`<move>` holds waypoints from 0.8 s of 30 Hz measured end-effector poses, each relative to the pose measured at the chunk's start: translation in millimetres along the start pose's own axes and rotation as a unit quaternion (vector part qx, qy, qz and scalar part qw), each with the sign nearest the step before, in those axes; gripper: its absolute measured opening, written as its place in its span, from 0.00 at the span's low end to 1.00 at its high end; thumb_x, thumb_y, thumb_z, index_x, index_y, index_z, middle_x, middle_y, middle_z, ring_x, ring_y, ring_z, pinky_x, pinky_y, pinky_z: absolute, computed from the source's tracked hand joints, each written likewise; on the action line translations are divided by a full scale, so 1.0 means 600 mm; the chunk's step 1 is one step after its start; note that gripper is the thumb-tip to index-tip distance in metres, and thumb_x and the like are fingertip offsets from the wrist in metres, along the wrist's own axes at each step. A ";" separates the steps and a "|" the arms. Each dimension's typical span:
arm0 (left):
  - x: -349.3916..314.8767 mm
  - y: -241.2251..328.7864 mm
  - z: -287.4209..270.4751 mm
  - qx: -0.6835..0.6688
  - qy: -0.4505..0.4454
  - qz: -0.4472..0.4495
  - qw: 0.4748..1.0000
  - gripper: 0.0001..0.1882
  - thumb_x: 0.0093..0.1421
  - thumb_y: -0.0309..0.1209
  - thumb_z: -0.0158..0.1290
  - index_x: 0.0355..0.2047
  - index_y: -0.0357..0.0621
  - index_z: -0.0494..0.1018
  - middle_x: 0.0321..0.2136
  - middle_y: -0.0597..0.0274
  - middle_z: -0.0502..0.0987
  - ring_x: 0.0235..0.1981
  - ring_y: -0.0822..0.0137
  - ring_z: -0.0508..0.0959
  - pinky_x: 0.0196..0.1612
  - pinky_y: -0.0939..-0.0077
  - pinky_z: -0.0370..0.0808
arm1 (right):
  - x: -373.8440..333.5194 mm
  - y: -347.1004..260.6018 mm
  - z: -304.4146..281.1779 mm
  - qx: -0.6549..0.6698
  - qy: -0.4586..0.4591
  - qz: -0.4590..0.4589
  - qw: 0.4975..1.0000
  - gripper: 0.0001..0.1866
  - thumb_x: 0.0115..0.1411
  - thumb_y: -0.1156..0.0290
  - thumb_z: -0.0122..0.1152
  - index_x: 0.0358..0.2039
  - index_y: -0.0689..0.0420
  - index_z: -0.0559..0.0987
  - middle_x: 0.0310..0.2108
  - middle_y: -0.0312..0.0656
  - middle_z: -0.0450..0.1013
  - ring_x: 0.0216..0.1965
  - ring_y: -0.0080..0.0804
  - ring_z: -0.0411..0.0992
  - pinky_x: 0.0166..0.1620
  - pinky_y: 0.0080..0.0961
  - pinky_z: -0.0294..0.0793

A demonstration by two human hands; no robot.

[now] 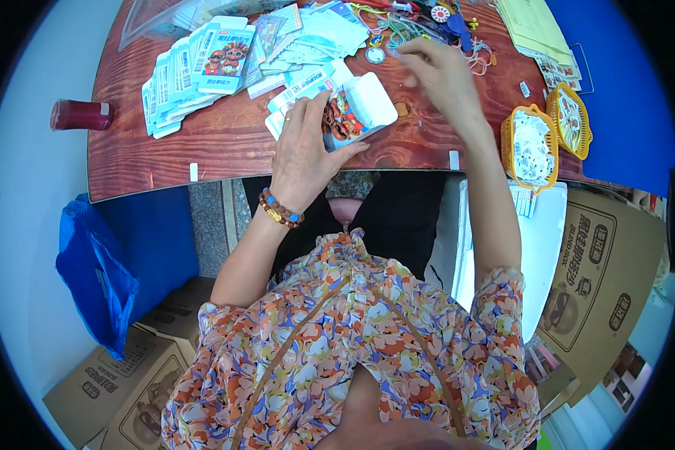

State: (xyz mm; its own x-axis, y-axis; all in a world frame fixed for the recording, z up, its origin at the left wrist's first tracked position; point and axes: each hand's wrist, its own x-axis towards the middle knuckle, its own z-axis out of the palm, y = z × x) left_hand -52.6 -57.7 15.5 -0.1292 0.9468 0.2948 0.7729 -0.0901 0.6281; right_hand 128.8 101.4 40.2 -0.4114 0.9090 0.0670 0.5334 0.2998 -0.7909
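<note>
- One illustrated carton (345, 124) is gripped by the left hand (306, 139) near the wooden table's (225, 150) front edge; long axis slanted, white flap (375, 101) aimed right and away.
- Right hand (444, 81): fingers bent; grip cannot be told.
- Bare wood is seen either side, rightward to a yellow basket (509, 146).

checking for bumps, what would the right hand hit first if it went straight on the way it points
The right hand would probably meet the small round disc first, though the hand's height is unclear.
</note>
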 end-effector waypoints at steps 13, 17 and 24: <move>-0.004 -0.014 -0.012 0.009 0.018 -0.008 1.000 0.43 0.42 0.38 0.72 0.56 0.39 0.64 0.43 0.48 0.71 0.43 0.48 0.75 0.44 0.57 0.75 | 0.050 0.028 0.073 -0.091 0.005 0.063 0.994 0.14 0.55 0.64 0.67 0.38 0.58 0.79 0.30 0.39 0.76 0.27 0.28 0.75 0.31 0.28 0.73; 0.007 -0.010 -0.006 0.029 0.011 -0.009 0.999 0.43 0.43 0.40 0.71 0.56 0.38 0.64 0.42 0.47 0.71 0.43 0.48 0.75 0.43 0.57 0.75 | -0.009 -0.020 0.008 0.145 0.029 0.013 0.989 0.11 0.57 0.68 0.65 0.38 0.60 0.79 0.27 0.35 0.75 0.25 0.17 0.72 0.29 0.19 0.72; 0.017 0.026 0.015 0.010 -0.016 -0.001 1.000 0.42 0.44 0.41 0.71 0.56 0.37 0.64 0.41 0.48 0.70 0.43 0.48 0.74 0.44 0.56 0.74 | -0.091 -0.081 -0.005 -0.148 0.027 -0.129 0.980 0.10 0.57 0.67 0.65 0.39 0.54 0.81 0.28 0.41 0.79 0.28 0.34 0.78 0.32 0.27 0.74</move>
State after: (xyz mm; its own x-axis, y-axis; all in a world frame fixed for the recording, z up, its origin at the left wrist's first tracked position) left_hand -36.2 -46.4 22.0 -0.1102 0.9563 0.2707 0.7849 -0.0833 0.6140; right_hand 127.5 37.8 76.5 -0.5248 0.8037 0.2804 0.6115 0.5851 -0.5327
